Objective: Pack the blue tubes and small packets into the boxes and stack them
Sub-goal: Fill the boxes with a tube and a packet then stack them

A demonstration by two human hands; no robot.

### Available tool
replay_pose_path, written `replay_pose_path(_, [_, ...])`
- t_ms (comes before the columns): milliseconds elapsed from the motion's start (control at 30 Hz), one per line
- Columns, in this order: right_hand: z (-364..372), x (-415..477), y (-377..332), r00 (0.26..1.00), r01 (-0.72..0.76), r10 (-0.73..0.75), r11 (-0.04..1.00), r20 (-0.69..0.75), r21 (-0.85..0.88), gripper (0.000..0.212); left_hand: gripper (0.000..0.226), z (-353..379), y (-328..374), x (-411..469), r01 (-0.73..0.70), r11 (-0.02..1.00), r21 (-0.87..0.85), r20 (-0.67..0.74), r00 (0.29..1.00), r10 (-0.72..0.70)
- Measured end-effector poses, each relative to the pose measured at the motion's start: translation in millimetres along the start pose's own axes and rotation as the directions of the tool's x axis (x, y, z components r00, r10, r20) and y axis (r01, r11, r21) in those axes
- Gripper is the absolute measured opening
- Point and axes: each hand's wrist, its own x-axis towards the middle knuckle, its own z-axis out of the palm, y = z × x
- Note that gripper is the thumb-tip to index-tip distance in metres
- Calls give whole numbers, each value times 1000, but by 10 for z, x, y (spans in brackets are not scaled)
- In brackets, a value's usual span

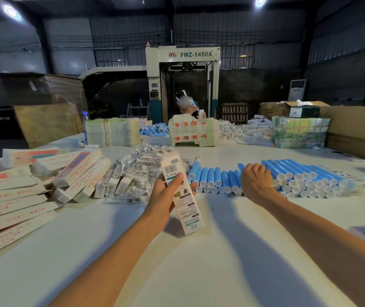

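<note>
The left hand (166,191) holds a slim white printed cardboard box (188,207) just above the white desk (199,262) at twelve o'clock. Its grip is clamped round the box's middle, thumb across the face under the barcode, and the box leans with its far end up. The right hand (255,180) reaches to one o'clock and rests on the pile of blue plastic tubes with white caps (305,176). Its fingers curl down over them, but they are hidden behind the knuckles, so I cannot tell whether that grip has a tube or is only touching. The heap of small clear packets (141,165) lies at eleven o'clock, untouched, with closed boxes (77,173) piled beside it and flat unfolded cartons (11,202) fanned out at nine o'clock.

The likeliest trouble is the pile itself – the tubes are round and stacked in layers, so pulling one from the middle could set its neighbours rolling toward the desk edge. Feeding a tube in one-handed also looks tricky: squeezed at the waist, the thin carton may flatten and the tube may catch on a flap or push the box askew
</note>
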Motion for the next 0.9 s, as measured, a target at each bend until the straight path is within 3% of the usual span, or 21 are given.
replay_pose_path(67, [-115, -39, -60, 999, -39, 38, 939, 8, 342, 24, 32, 1, -1, -2, -17, 1000, 26, 39, 999, 16])
replay_pose_path(100, [-194, -66, -98, 996, -85, 70, 837, 49, 540, 23, 33, 6, 0, -4, -14, 999, 49, 55, 998, 11])
replay_pose_path(133, [-285, -90, -148, 990, -138, 95, 679, 100, 721, 27, 38, 16, 6, -17, 1, 998, 65, 60, 998, -4])
replay_pose_path(200, [-512, -154, -238, 986, -162, 101, 355, 135, 921, 35, 53, 34, 21, -50, 31, 995, 95, 60, 998, -36])
replay_pose_path(267, [-764, -243, -319, 985, -165, 72, 84, 159, 983, 37, 58, 48, 30, -75, 20, 990, 142, 86, 996, -33])
replay_pose_path(400, [-1176, -388, -417, 994, -71, -97, -311, 42, 948, 37, 54, 74, 40, -109, 3, 980, 200, 130, 991, -30])
replay_pose_path(467, [-1303, -429, -470, 986, -35, -159, -439, -40, 898, 38, 54, 92, 46, -124, 5, 979, 201, 139, 990, -33])
replay_pose_path(567, [-1426, -461, -561, 974, -19, -211, -457, -88, 889, 46, 50, 98, 52, -136, -5, 978, 208, 163, 986, -29])
replay_pose_path(633, [-1420, -456, -603, 970, -29, -234, -409, -74, 912, 53, 50, 98, 50, -134, -15, 976, 216, 179, 984, -24])
replay_pose_path(833, [-1271, -334, -596, 958, 135, -247, -64, -147, 989, 91, 57, 111, 35, -135, -49, 964, 262, 184, 983, 0])
replay_pose_path(900, [-1286, -263, -576, 944, 161, -299, 41, -142, 986, 93, 57, 107, 32, -129, -59, 963, 263, 184, 983, 10])
